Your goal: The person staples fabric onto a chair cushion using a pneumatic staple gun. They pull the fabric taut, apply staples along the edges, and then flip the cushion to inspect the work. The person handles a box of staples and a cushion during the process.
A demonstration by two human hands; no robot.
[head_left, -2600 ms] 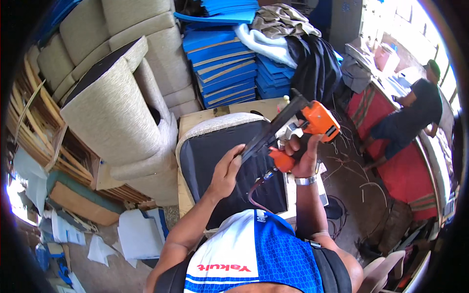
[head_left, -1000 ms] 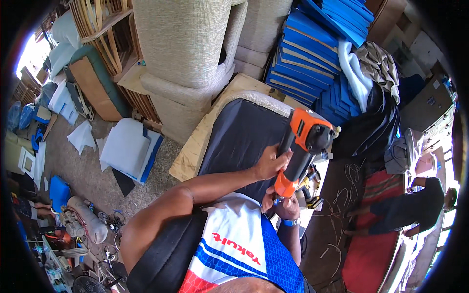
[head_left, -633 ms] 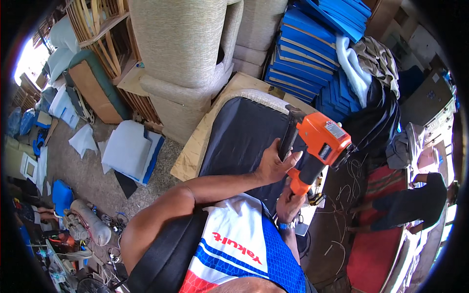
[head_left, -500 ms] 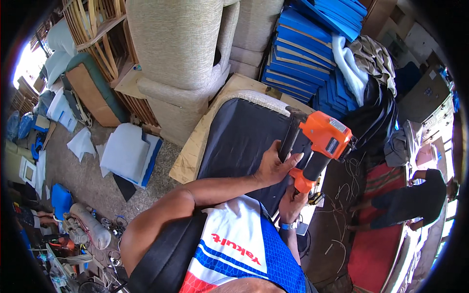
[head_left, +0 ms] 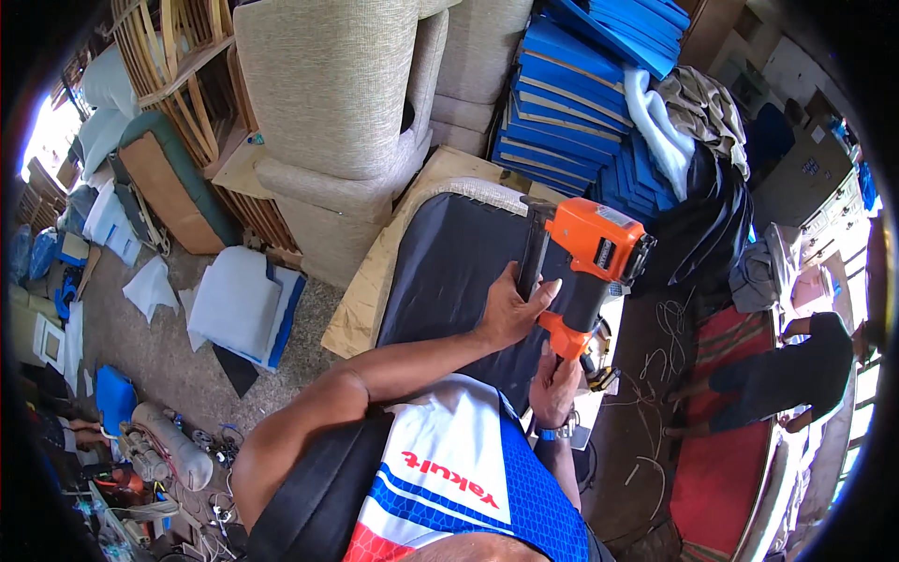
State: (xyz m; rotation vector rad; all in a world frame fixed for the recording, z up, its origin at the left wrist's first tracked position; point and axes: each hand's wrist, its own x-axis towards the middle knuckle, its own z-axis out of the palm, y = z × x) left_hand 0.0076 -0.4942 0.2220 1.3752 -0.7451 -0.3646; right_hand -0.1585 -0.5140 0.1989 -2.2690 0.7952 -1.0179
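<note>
An orange and black power staple gun (head_left: pixel 599 240) is held up over a padded panel, its long black magazine on the left side. My left hand (head_left: pixel 511 309) wraps round the magazine, with the thumb stretched out to the right. Lower down, my right hand (head_left: pixel 554 382) holds the orange base below the black handle; some of its fingers are hidden. Beneath the tool lies the panel, its black cloth backing (head_left: pixel 445 272) bordered by beige fabric (head_left: pixel 468 187) along the far edge. The gun's nose is at the panel's far right corner.
The panel lies on a wooden board (head_left: pixel 351 323). Beige upholstered seats (head_left: pixel 323 103) stand beyond it, beside stacked blue foam sheets (head_left: pixel 562 112). White padding (head_left: pixel 234 295) lies on the floor at left. Loose cords (head_left: pixel 660 356) trail at right, near another person (head_left: pixel 791 375) by a red surface.
The staple gun and both hands have shifted a little to the left over the panel. My right hand's fingers look straighter against the base. The whole view has moved slightly.
</note>
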